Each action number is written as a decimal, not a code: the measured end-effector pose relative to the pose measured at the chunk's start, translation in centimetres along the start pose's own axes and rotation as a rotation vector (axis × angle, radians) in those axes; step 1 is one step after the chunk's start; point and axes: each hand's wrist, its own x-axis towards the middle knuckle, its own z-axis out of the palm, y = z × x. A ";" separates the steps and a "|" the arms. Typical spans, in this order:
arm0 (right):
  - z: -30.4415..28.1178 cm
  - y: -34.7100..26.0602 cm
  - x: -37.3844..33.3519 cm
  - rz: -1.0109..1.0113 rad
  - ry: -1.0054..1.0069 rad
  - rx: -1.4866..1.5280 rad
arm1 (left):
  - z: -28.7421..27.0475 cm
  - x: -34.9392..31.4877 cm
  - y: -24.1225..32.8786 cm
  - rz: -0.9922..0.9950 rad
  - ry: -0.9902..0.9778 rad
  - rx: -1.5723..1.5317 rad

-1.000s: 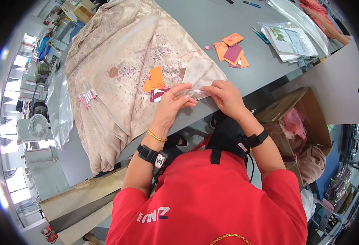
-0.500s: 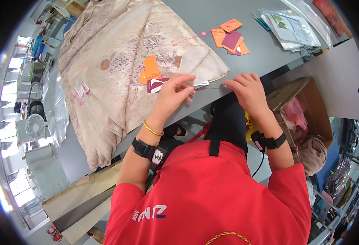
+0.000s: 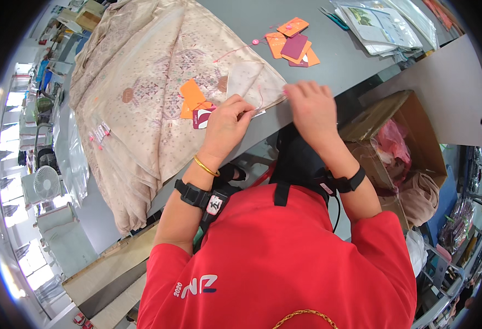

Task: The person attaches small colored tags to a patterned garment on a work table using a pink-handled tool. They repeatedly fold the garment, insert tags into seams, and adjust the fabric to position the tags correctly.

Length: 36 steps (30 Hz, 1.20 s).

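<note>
A beige patterned folded cloth (image 3: pixel 164 82) lies over the grey table. At its near right corner my left hand (image 3: pixel 227 126) is closed in a pinch on a small white label (image 3: pixel 259 113). From there a thin pink string (image 3: pixel 261 96) rises in a loose curve. My right hand (image 3: pixel 313 107) hovers just right of the cloth corner, palm down and blurred. Its fingertips look pinched together, with a speck of pink at them that I cannot make out. Orange tags (image 3: pixel 192 96) and a maroon-and-white tag (image 3: pixel 202 118) lie on the cloth beside my left hand.
A pile of orange and maroon tags (image 3: pixel 294 48) with pink string sits farther back on the table (image 3: pixel 241 19). Scissors (image 3: pixel 335 19) and plastic-sleeved papers (image 3: pixel 381 26) lie at the back right. A cardboard box (image 3: pixel 424 123) holding pink plastic stands right of the table.
The view has shifted slightly. My right hand has swung up from beside the white label and turned palm down. My left hand keeps its pinch, and the pink string now stands up beside it.
</note>
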 end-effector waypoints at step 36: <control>2.7 -5.0 0.9 0.248 -0.493 1.244 | -4.4 -4.5 -0.9 -0.476 -0.083 -0.455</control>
